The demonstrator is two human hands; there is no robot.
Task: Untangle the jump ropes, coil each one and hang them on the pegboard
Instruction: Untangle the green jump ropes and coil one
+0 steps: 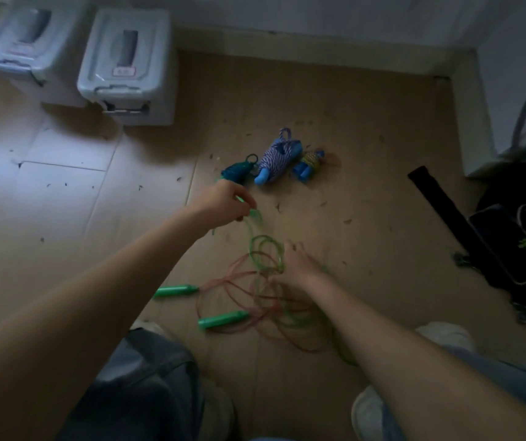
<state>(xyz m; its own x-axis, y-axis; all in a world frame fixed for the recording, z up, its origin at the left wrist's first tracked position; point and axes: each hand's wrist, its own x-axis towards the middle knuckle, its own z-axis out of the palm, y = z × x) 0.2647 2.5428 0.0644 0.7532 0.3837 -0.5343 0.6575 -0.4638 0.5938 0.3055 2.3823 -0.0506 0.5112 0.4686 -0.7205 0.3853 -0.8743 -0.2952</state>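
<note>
Your knees frame the tangled green and red plastic jump ropes (265, 291) on the floor. Your right hand (296, 265) grips the coils; your left hand (226, 202), farther out, pinches a green strand running between them.

We have a single wide-angle view from the head, looking forward and steeply down at the floor (366, 192); our own forearms and knees fill the near edge; the wall (319, 20) bounds the top.
</note>
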